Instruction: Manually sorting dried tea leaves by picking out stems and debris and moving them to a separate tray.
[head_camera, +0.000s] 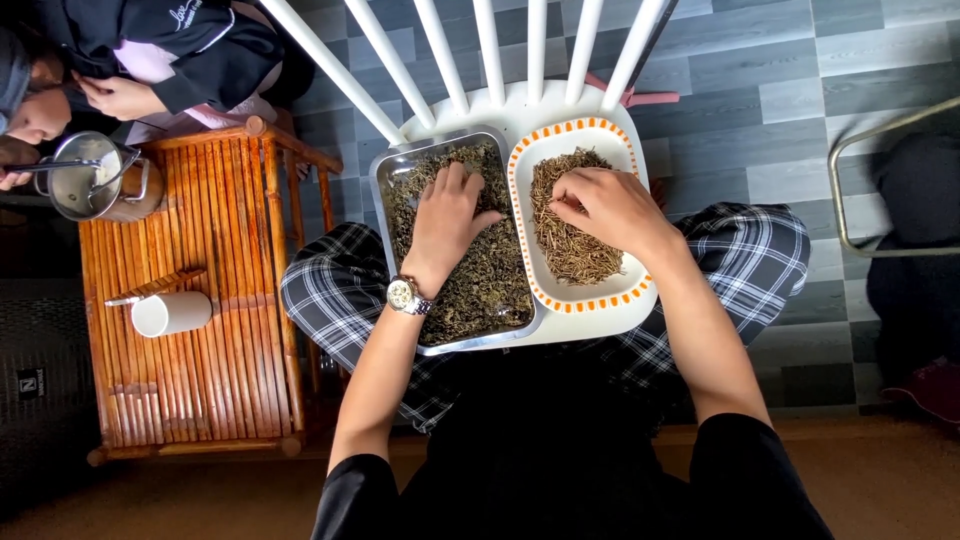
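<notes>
A steel tray (385, 175) full of dark dried leaves lies on a white chair seat (540, 105) in front of me. My left hand (447, 220), with a wristwatch on the wrist, rests palm down in the leaves, fingers spread. Beside it on the right stands a white oval dish with an orange-dotted rim (600, 300) holding brown dried stalks. My right hand (610, 205) hovers over the dish's upper half, fingers curled and pinching at the stalks. My knees in checked trousers show under both containers.
A bamboo side table (215, 330) stands to the left with a white cup (172, 313) on its side and a steel pot (95, 180). Another person (150, 60) sits at the top left. A metal frame (865, 180) is on the right.
</notes>
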